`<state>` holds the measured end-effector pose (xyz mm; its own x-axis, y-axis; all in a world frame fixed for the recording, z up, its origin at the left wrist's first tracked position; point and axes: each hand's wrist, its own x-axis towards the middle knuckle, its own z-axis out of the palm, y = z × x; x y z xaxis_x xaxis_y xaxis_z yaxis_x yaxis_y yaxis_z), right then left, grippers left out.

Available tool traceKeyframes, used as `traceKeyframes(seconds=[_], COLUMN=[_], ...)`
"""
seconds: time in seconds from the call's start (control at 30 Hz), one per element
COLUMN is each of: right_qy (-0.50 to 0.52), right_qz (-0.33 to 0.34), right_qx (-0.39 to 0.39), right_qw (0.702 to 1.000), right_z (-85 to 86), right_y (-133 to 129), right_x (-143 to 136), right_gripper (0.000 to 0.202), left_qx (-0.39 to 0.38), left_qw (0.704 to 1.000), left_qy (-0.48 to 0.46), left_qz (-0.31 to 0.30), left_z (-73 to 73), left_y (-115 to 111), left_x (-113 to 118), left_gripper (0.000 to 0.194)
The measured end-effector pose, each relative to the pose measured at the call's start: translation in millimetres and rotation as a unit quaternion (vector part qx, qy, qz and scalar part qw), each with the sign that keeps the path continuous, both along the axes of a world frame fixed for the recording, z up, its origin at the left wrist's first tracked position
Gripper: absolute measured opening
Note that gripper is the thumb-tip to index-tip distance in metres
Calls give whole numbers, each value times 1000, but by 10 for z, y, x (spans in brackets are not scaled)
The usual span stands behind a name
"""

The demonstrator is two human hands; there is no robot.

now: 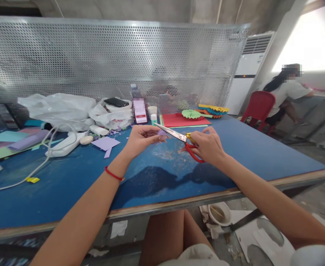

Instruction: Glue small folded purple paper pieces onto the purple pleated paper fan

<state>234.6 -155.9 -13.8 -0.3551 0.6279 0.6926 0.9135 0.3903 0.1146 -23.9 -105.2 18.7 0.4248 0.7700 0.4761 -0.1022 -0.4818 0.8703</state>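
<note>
My right hand (208, 145) is closed round the red and yellow handles of a pair of scissors (179, 136), whose blades point left. In my left hand (146, 138) a small piece of purple paper (161, 132) is pinched between thumb and fingers. The blade tips reach that paper; whether they are cutting into it I cannot tell. Both hands are above the blue tabletop (156, 192). Left of my left hand lie a purple paper sheet (106, 143) and a narrow purple strip (107, 153).
Behind my hands are a phone (139, 111), a glue stick (154, 119), red paper (176, 120) and a green pleated paper fan (190, 114). A white power strip (65, 145) with a cable and plastic bags (57, 107) occupy the left. A person (285, 92) sits at another table, far right.
</note>
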Motion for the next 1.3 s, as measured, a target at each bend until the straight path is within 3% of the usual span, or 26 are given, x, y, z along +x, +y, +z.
traceKeyframes(seconds=[0.13, 0.23, 0.37, 0.47, 0.57, 0.7, 0.8, 0.9, 1.07, 1.3], right_qy=[54, 67, 78, 109, 168, 269, 326, 372, 422, 432], right_qz=[-116, -193, -235, -230, -174, -20, 129, 228, 315, 349], right_qx=[-112, -176, -229, -263, -277, -289, -360, -390, -390, -398], right_qw=[985, 963, 941, 931, 930, 918, 865, 811, 755, 730], right_z=[60, 124, 189, 241, 318, 371, 283, 143, 62, 58], right_y=[69, 277, 718, 1012, 1161, 1075, 873, 692, 580, 544], right_x=[19, 106, 329, 464, 428, 16, -412, -680, -646, -571], right_gripper=[49, 50, 42, 33, 38, 36, 50, 52, 78, 57], left_qx=[-13, -24, -34, -31, -31, -40, -50, -61, -81, -115], left_qw=[1000, 999, 997, 994, 992, 992, 993, 994, 994, 981], left_qy=[18, 34, 70, 100, 115, 104, 89, 78, 78, 98], left_qz=[8, 13, 25, 37, 48, 52, 55, 56, 2, -118], left_z=[3, 4, -24, -57, -84, -115, -139, -154, -112, -61], left_y=[27, 57, 126, 175, 202, 216, 226, 228, 170, 85], left_x=[-41, -65, -76, -77, -71, -50, -39, -42, -57, -48], left_gripper=[41, 50, 57, 52, 51, 57, 63, 69, 87, 109])
